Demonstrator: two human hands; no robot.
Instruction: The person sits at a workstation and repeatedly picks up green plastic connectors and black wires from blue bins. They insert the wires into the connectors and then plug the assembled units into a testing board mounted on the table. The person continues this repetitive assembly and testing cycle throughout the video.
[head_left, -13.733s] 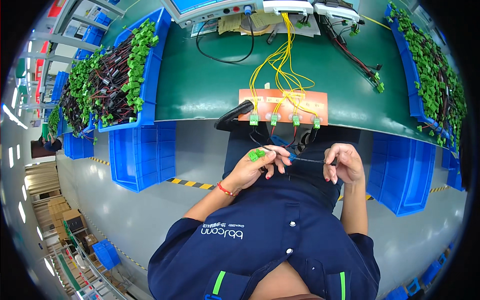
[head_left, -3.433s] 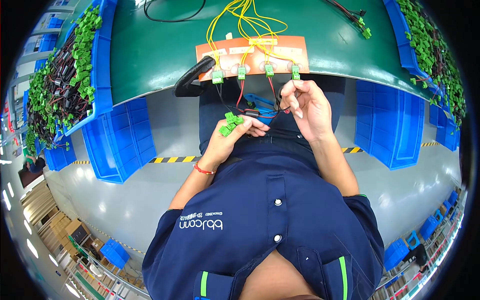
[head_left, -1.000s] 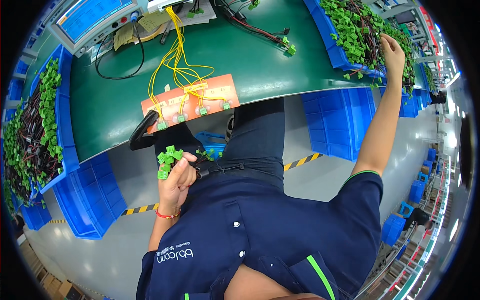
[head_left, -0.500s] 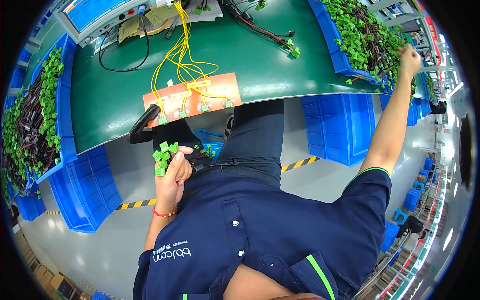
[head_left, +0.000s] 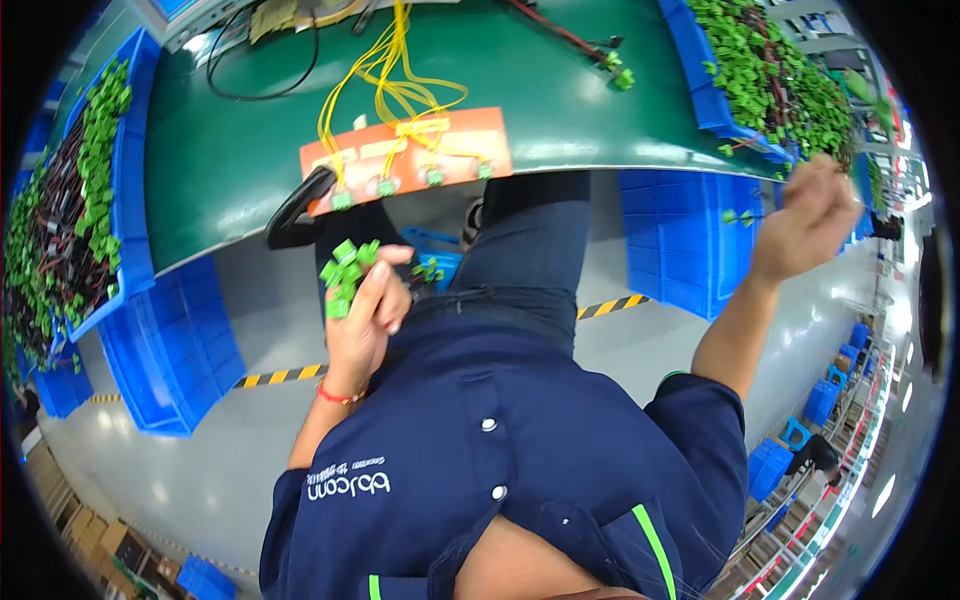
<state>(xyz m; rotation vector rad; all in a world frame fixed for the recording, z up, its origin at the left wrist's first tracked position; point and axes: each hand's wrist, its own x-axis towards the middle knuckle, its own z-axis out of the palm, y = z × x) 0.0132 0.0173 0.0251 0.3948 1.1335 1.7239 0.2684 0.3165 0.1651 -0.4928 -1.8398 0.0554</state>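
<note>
My left hand (head_left: 368, 305) is closed around a bunch of wire harnesses with green connectors (head_left: 347, 268), held in front of my lap. The connectors stick out past the thumb, and their wires are mostly hidden by the hand. At the right, beside the blue bin of green-ended harnesses, my right hand (head_left: 808, 222) is blurred, with its fingers drawn together. Small green connectors (head_left: 738, 217) hang in the air by its wrist side, and a smeared green shape (head_left: 872, 100) shows above its fingers. It appears to grip a wire harness.
An orange test board (head_left: 405, 160) with yellow wires (head_left: 395, 75) and a black handle (head_left: 298, 212) lies at the green table's (head_left: 230, 170) front edge. Blue bins of harnesses (head_left: 85, 200) (head_left: 765, 75) flank it. Empty-looking blue crates (head_left: 170, 350) (head_left: 680, 240) stand below.
My right hand has come back from the right bin, lower and nearer to me, with green connectors trailing beside it. My left hand keeps its bunch. The whole view has shifted slightly.
</note>
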